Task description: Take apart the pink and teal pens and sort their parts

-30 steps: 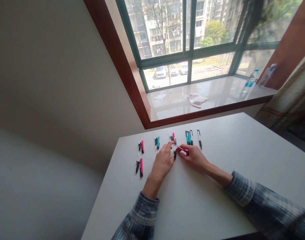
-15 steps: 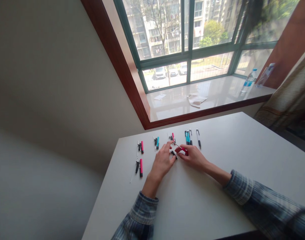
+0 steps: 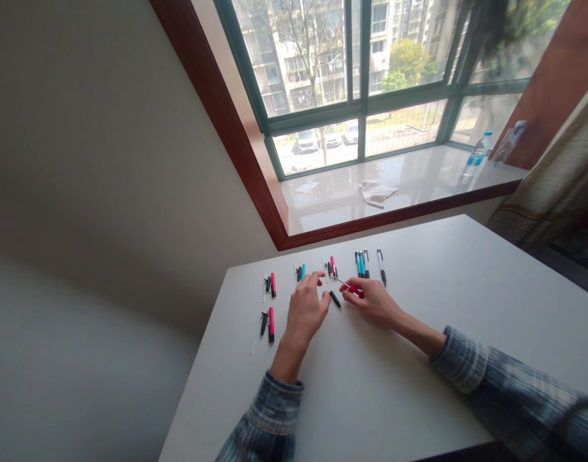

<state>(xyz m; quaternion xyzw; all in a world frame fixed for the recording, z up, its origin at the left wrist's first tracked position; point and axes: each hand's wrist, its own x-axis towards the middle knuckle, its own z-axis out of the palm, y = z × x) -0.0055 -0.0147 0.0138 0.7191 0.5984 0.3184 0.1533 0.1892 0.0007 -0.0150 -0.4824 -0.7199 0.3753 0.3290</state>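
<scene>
My right hand [image 3: 366, 298] is closed on a pink pen barrel [image 3: 354, 290], and a thin refill [image 3: 341, 282] sticks out of it toward the upper left. My left hand [image 3: 307, 305] holds nothing; its thumb and fingers are apart above the table. Between the two hands a black pen part [image 3: 335, 299] lies on the tabletop, close to the left thumb. Just beyond them lie a pink barrel [image 3: 333, 264], a black pen part [image 3: 329, 269] and a thin refill. A blue barrel [image 3: 303, 272] with a black part lies behind my left hand, partly covered by it.
Several assembled pens [image 3: 361, 264] lie side by side at the back, with a white-and-black pen [image 3: 381, 266] to their right. Two sets of pink pen parts [image 3: 271, 324] lie at the left of the white table [image 3: 395, 398]. Bottles [image 3: 477, 155] stand on the windowsill.
My left hand has drawn back to the left, away from the refill tip, and its fingers have parted. The right hand stays nearly in place with the pink barrel.
</scene>
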